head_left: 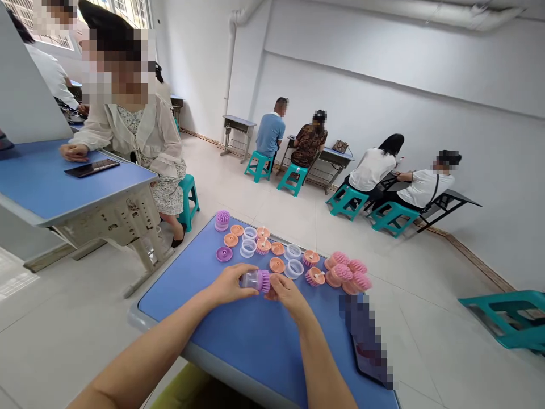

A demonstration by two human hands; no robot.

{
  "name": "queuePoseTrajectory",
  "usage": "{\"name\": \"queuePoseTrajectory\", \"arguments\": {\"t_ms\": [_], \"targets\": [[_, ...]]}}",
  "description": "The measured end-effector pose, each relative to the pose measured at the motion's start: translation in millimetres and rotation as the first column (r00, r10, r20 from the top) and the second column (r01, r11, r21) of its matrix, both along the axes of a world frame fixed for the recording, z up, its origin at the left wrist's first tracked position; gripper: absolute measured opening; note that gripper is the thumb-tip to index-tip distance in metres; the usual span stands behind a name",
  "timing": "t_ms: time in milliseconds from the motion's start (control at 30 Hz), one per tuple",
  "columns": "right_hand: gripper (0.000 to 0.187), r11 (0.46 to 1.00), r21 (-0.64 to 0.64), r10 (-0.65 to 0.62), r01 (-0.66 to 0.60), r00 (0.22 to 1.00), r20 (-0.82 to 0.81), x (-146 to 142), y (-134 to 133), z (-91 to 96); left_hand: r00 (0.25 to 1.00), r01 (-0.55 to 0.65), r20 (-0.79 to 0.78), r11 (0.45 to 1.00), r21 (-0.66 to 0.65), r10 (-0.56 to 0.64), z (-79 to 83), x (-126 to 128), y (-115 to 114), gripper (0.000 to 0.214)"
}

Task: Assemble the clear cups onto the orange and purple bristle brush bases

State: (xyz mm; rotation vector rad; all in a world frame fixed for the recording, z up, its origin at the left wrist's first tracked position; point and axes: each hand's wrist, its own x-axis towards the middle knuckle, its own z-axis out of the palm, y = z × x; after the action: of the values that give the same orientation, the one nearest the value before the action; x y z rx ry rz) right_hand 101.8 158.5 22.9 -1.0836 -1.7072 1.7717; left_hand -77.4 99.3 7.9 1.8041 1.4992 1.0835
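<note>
As the left hand point(227, 285) grips the light, rigid clear cup point(250, 279), the right hand point(289, 295) closes on its soft pink bristle head point(265, 282).

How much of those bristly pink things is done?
Not much yet. One purple bristle piece looks finished on the blue table. The left hand and right hand hold a clear cup with a bristle head on it. Still separate: clear rings, orange discs and a heap of pink bristle heads.
</note>
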Motion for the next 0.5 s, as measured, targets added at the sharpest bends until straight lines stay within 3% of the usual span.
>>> {"name": "queuePoseTrajectory", "arguments": {"t_ms": [133,233,367,500], "targets": [[0.054,0.998,0.059,0.023,-0.018,0.997,-0.080,-1.7,-3.6,4.2,1.000,0.001,-0.012,1.000,0.001,-0.001,2.2,0.1,-1.0,0.052],[0.041,0.999,0.035,0.019,-0.017,0.999,-0.043,-3.8,-4.2,2.7,0.999,0.033,-0.024,0.999,0.005,-0.033,2.9,0.8,-1.2,0.053],[0.048,1.000,-0.012,0.001,-0.001,1.000,-0.006,-1.0,-2.6,2.0,0.999,0.033,-0.032,0.999,0.007,-0.033,1.1,1.3,-0.2,0.054],[0.055,0.997,0.063,0.047,-0.041,0.995,-0.090,0.5,-4.2,6.0,0.999,0.032,-0.025,0.999,0.009,-0.032,0.4,-0.1,-0.6,0.055]]}}
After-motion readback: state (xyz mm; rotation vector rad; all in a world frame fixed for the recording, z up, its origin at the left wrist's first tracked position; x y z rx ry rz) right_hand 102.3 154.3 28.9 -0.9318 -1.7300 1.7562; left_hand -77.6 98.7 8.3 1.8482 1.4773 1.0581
